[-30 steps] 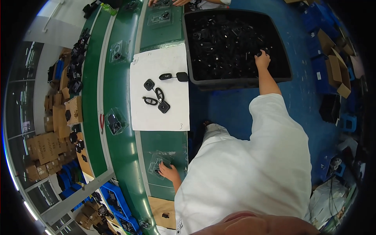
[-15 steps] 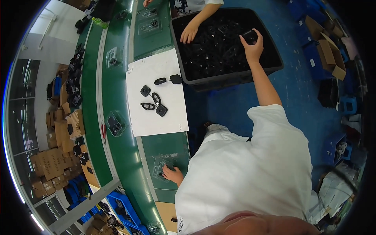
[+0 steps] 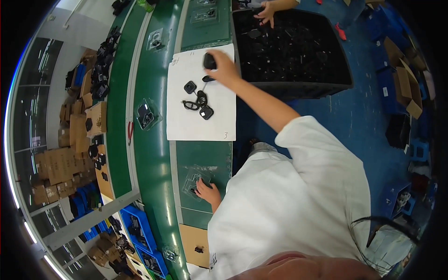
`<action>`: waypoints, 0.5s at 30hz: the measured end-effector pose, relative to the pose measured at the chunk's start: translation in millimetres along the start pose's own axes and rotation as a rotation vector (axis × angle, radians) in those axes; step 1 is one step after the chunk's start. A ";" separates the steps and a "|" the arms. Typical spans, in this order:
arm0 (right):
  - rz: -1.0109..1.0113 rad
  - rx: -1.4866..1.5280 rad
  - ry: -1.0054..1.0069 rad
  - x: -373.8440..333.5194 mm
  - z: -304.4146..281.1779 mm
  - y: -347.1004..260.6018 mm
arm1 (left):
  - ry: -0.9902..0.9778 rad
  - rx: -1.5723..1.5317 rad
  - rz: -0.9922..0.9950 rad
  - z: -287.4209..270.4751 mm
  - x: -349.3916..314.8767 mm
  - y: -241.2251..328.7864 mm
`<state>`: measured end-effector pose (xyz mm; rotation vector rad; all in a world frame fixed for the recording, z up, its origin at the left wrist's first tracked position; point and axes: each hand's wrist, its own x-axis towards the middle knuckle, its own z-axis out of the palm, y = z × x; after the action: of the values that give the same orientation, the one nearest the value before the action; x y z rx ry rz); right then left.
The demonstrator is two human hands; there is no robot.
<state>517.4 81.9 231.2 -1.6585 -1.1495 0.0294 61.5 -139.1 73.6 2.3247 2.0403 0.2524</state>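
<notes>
My right hand (image 3: 226, 68) is closed around a black square device with rounded corners (image 3: 209, 61), above the top of a white board (image 3: 200, 130). Beneath it, part of a black coiled cable (image 3: 208, 79) shows on the board. Further down the board lie a small black square device (image 3: 190, 87), another like it (image 3: 206, 112) and a looped black cable (image 3: 190, 105). My left hand (image 3: 207, 192) is at a clear plastic tray (image 3: 191, 178) on the green bench, its fingers bent over the edge. A dark piece shows by the fingertips.
A large black bin (image 3: 291, 86) full of black parts stands at the far right of the bench; a co-worker's hand (image 3: 266, 14) holds something dark over it. Another clear tray (image 3: 147, 114) and red-handled pliers (image 3: 130, 132) lie leftward. Cardboard (image 3: 192, 238) sits near me.
My right hand has moved left from over the bin to above the white board, carrying the black device. The co-worker's hand has shifted over the bin's far edge. The whole view has shifted.
</notes>
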 end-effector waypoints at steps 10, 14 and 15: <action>0.215 -0.121 -0.194 -35.4 44.5 43.2 | -0.006 0.012 -0.020 7.4 -4.9 -7.0; 0.200 -0.314 0.208 -29.7 -85.4 122.3 | 0.003 0.031 -0.031 5.5 -2.5 -3.6; 0.313 -0.442 0.165 -31.4 -121.3 154.1 | 0.009 0.039 -0.033 5.2 -1.8 -1.7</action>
<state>666.3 -23.1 152.0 -2.1770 -0.7970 -0.1711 60.4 -140.2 68.1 2.3130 2.1046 0.2241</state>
